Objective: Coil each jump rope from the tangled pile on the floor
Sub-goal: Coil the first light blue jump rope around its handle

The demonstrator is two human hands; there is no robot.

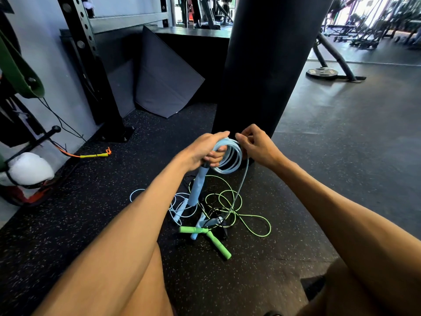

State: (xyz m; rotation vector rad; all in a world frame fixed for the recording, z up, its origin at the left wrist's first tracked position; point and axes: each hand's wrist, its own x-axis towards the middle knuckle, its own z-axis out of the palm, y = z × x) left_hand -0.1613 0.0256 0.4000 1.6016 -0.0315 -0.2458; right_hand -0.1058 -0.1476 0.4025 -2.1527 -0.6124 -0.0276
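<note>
My left hand [208,148] grips a coil of light blue jump rope [230,157], and one blue handle [197,187] hangs down from that fist. My right hand [256,145] pinches the same rope at the top of the coil. From the coil a loose strand runs down to the tangled pile [214,213] on the floor. In the pile lie a green rope [248,221] with two green handles [205,236], another light blue rope [180,207] and a thin black rope.
A black punching bag [264,65] hangs right behind my hands. A rack post [100,92] and a leaning grey mat [166,78] stand at the left back. A yellow-handled orange rope [94,155] lies by the wall. A weight plate [321,73] rests at the far right.
</note>
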